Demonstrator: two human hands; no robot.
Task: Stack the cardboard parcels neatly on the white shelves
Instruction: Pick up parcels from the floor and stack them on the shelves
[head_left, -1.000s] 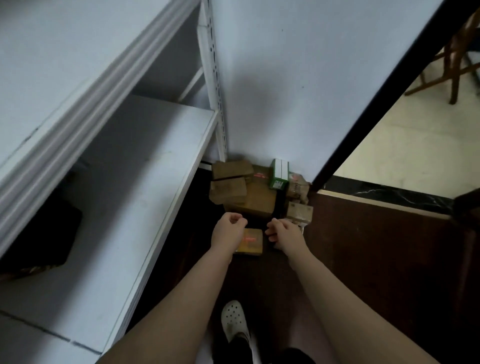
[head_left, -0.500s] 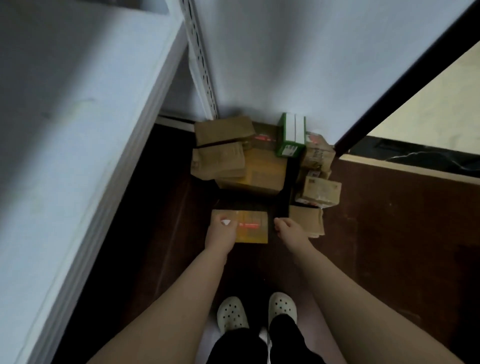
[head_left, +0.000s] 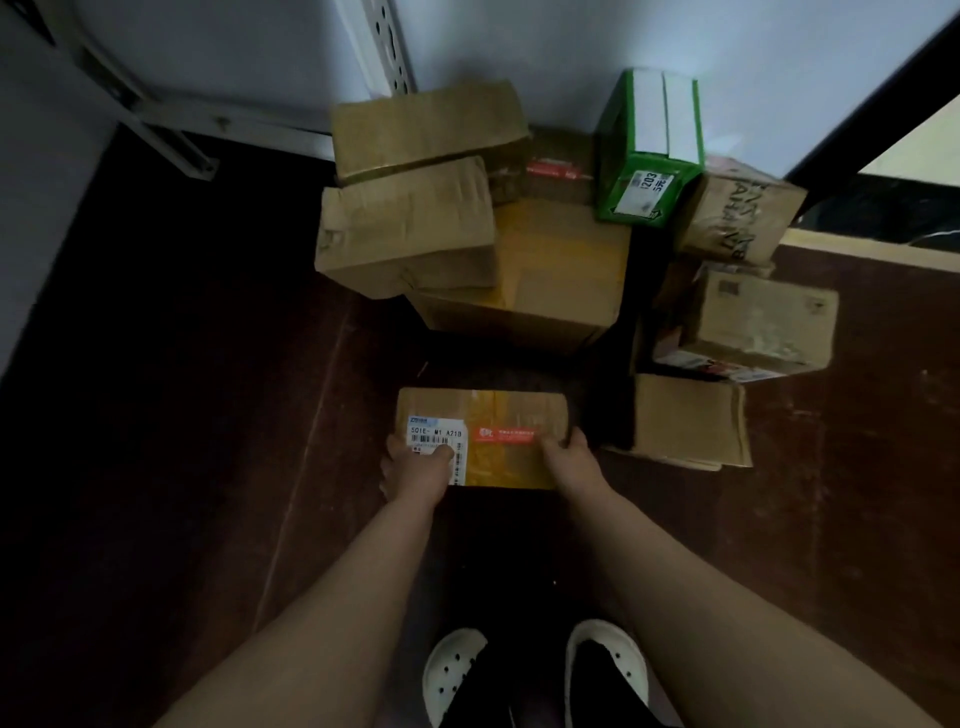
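Head view: my left hand and right hand grip the two short ends of the flat parcel. Its long axis spans hand to hand, neither nearer.

Behind lone parcel, parcel pile

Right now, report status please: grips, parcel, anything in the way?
Left grip, right grip: both holding labelled parcel by near corners. Pile of parcels close ahead; brown box beside right grip.
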